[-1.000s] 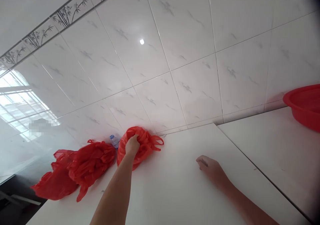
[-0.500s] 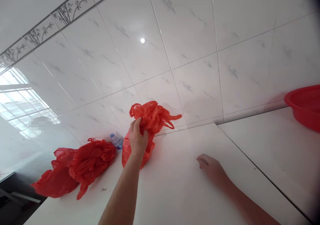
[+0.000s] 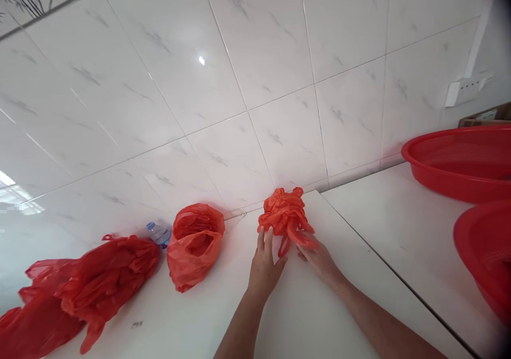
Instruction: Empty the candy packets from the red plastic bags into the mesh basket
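Observation:
A crumpled bunch of red plastic bags (image 3: 284, 214) lies on the white counter (image 3: 303, 322) near the tiled wall. My left hand (image 3: 264, 266) is at the bunch's lower left, fingers stretched out and fingertips touching it. My right hand (image 3: 319, 259) is at its lower right, and a red loop of the bunch lies over its fingers, which seem pinched on it. To the left stands an open red bag (image 3: 195, 244) with more red plastic inside.
A heap of red bags (image 3: 96, 282) lies at the far left, with a small water bottle (image 3: 158, 232) against the wall behind it. Two red basins (image 3: 463, 159) (image 3: 489, 252) sit at the right. A wall socket (image 3: 465, 90) is above them.
My left hand pulled the bunch out of the open red bag, carried it right and set it down. My right hand came up to it. The view swung right.

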`<action>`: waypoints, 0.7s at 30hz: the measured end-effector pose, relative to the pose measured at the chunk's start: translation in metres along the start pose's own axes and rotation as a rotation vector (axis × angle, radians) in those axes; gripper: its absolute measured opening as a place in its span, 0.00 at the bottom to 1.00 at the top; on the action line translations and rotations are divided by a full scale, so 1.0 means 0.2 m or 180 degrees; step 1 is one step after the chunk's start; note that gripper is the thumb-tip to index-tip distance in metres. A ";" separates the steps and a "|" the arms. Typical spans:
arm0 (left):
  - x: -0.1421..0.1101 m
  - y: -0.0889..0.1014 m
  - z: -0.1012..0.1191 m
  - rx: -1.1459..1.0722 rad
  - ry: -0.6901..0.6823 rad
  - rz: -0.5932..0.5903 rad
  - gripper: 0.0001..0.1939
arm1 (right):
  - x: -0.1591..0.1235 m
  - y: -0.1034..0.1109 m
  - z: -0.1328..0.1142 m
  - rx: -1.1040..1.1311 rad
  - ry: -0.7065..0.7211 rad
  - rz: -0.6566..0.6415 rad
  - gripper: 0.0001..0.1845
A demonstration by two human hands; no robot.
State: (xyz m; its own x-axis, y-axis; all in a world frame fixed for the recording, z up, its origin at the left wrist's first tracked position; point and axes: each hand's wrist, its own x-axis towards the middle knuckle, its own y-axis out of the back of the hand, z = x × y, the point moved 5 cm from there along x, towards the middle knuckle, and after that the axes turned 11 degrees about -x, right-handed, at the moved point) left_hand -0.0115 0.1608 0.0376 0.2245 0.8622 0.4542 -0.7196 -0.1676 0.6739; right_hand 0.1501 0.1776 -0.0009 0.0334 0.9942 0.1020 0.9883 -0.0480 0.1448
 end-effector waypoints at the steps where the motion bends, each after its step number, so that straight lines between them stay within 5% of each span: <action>1: 0.01 0.00 0.01 -0.0028 -0.0023 0.0121 0.38 | 0.00 -0.01 0.01 0.0057 -0.0023 -0.0068 0.21; 6: 0.10 0.03 0.16 0.0055 -0.0636 0.0831 0.29 | 0.01 -0.03 0.03 0.0090 0.0057 -0.0145 0.18; 12: 0.32 0.00 0.29 -0.0118 -0.0251 0.0515 0.35 | 0.01 0.00 0.03 0.0457 0.0019 0.0020 0.29; 14: 0.37 -0.04 0.25 -0.0274 0.0059 0.0271 0.33 | 0.01 0.00 0.04 0.0510 0.0048 0.0007 0.29; 17: 0.38 -0.09 0.12 -0.0580 0.0521 -0.0089 0.17 | 0.02 0.01 0.06 0.0582 0.0022 0.0025 0.30; 21: 0.33 -0.01 -0.14 -0.1477 0.1377 0.0763 0.10 | 0.05 0.02 0.09 0.0828 -0.0128 0.0100 0.31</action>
State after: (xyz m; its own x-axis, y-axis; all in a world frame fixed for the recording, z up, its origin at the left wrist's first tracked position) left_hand -0.0136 0.2310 0.0486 -0.1900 0.9567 0.2207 -0.9459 -0.2386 0.2199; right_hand 0.1577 0.1896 -0.0167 0.0654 0.9959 0.0626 0.9915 -0.0578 -0.1163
